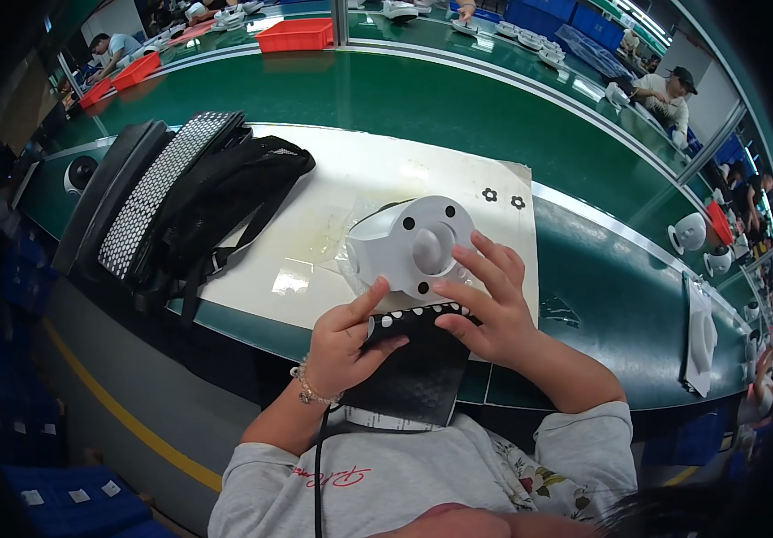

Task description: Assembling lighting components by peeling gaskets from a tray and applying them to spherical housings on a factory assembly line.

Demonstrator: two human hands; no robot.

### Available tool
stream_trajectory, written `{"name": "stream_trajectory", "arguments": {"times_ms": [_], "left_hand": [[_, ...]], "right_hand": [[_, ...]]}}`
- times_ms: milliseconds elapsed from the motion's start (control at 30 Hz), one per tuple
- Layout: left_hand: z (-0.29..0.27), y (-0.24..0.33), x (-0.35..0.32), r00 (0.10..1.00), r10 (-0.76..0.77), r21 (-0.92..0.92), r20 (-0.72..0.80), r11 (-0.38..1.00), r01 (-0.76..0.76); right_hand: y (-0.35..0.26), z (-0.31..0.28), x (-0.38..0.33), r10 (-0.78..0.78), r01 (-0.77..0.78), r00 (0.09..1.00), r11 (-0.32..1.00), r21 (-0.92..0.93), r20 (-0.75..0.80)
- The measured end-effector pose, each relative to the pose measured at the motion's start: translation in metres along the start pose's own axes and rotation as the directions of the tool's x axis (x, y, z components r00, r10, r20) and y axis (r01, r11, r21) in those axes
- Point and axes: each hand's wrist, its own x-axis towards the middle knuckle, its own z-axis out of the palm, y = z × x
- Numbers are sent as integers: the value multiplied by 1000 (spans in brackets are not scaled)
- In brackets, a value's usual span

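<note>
A white plastic base (pixel 383 247) lies on a piece of clear plastic wrap, with several round black pads on its face and a round raised middle. My left hand (pixel 341 339) grips a black sheet (pixel 409 372) between thumb and fingers, its index finger reaching to the base's near edge. White dots run along the far edge of that sheet, and its near end hangs toward my body. Above the base's right side my right hand (pixel 492 309) has its fingers spread, the fingertips close to the lowest pad and the thumb by the sheet's edge. Whether they touch is unclear.
A white board (pixel 332 161) covers part of the green bench, with two small black flower shapes (pixel 504 198) at its far right. Black bags (pixel 198 206) are heaped at left. Another white part (pixel 699 336) lies right. Beyond are red trays (pixel 297 35) and people working.
</note>
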Motion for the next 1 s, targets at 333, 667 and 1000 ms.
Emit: {"name": "stream_trajectory", "arguments": {"times_ms": [333, 667, 1000], "left_hand": [[-1, 2, -2, 999, 38, -18, 7, 999, -38], [-1, 0, -1, 999, -25, -13, 34, 1000, 26], [1, 4, -2, 998, -64, 14, -6, 998, 64]], "right_hand": [[-8, 3, -4, 13, -20, 996, 997, 80, 89], [10, 0, 5, 137, -129, 990, 976, 175, -37], [19, -3, 3, 277, -280, 960, 938, 204, 43]]}}
